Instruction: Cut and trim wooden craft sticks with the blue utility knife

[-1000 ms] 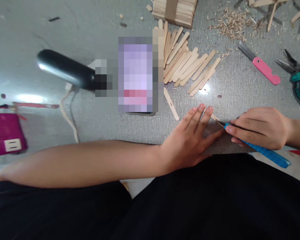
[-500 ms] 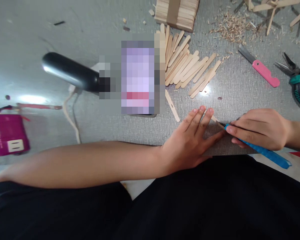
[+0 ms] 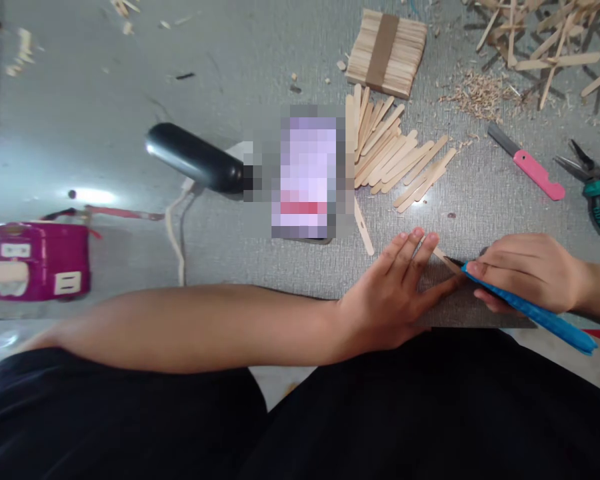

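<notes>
A wooden craft stick (image 3: 441, 255) lies flat near the table's front edge, partly hidden by my fingers. My left hand (image 3: 397, 287) presses it down, index fingertip at its upper end and thumb by its lower end; the other fingers are stretched out. My right hand (image 3: 530, 270) is closed round a blue craft knife (image 3: 540, 313), whose handle slants down to the right. The knife's dark blade touches or almost touches the stick between my hands. Another craft stick (image 3: 363, 230), with a small slot in it, lies beyond my left fingers.
Loose craft sticks (image 3: 390, 157) fan out beyond my hands, below a banded bundle (image 3: 385, 57). Shavings (image 3: 480, 93), a pink folding knife (image 3: 537, 173) and pliers (image 3: 597, 193) lie right. Left are a blurred-out phone (image 3: 305, 177), a black cylinder (image 3: 195, 157) and a purple box (image 3: 43, 260).
The camera view has shifted, so the whole table appears further right and lower. Both hands keep nearly the same hold on the stick and knife; the blade sits close to its earlier place.
</notes>
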`<state>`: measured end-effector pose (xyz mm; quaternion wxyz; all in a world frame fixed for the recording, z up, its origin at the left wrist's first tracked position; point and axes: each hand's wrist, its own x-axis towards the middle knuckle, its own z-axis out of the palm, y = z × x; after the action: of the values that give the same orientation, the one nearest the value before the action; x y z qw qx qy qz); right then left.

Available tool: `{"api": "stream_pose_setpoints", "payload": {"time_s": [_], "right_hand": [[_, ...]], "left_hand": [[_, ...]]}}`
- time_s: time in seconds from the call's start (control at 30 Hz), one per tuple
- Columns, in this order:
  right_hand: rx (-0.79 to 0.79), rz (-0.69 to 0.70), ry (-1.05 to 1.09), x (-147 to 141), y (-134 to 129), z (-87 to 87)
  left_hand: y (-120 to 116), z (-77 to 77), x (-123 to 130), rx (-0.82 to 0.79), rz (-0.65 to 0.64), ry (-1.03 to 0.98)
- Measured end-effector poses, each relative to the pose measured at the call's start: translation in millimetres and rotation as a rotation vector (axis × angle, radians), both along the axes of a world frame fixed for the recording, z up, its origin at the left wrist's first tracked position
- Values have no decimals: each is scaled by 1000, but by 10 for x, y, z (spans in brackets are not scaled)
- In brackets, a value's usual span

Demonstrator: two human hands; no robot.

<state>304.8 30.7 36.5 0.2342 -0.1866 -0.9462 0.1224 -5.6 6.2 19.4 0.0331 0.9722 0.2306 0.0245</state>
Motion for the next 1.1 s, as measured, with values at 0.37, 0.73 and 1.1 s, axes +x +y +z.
{"api": "stream_pose_setpoints", "payload": {"time_s": [0.37, 0.73, 1.1], "right_hand": [[-37, -1, -15, -40, 27, 21], [-49, -11, -28, -59, 30, 59], [-76, -37, -33, -61, -13, 64]], "left_hand": [[-9, 21, 30, 93, 4, -1], [27, 57, 47, 110, -24, -2], [42, 97, 46, 99, -37, 26]]}}
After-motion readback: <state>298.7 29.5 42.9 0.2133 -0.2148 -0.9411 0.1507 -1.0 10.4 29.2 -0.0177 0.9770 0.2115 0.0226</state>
